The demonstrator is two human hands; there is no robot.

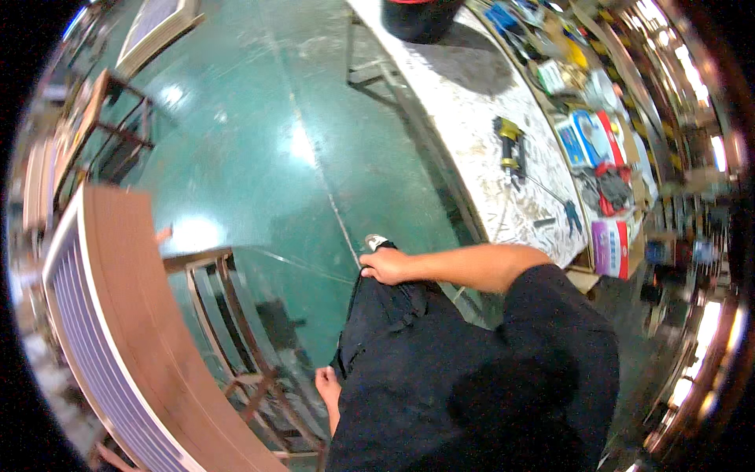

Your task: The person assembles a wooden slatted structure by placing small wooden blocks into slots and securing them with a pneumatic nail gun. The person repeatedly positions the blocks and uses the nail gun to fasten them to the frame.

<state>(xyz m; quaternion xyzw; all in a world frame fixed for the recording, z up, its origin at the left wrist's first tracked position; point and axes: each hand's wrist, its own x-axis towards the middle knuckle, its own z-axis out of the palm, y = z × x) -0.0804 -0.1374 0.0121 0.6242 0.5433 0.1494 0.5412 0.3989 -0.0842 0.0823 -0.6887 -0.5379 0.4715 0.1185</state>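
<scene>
My right hand point(383, 267) reaches across my front with its fingers closed on the edge of a black garment point(385, 307) I am wearing. The cloth's dark edge runs from that hand down toward my left hand point(328, 385). Beside the cloth, the fingers of my left hand are curled, and what they may hold is hidden. A shoe point(377, 241) shows just beyond my right hand.
A white worktable point(464, 141) on the right carries a yellow-black power tool point(510, 147), a black bucket point(422, 20) and boxes point(610, 248). On the left, stacked panels point(145, 315) rest on a metal frame point(228, 315). A small skin-coloured shape shows behind them. The floor point(259, 157) is green.
</scene>
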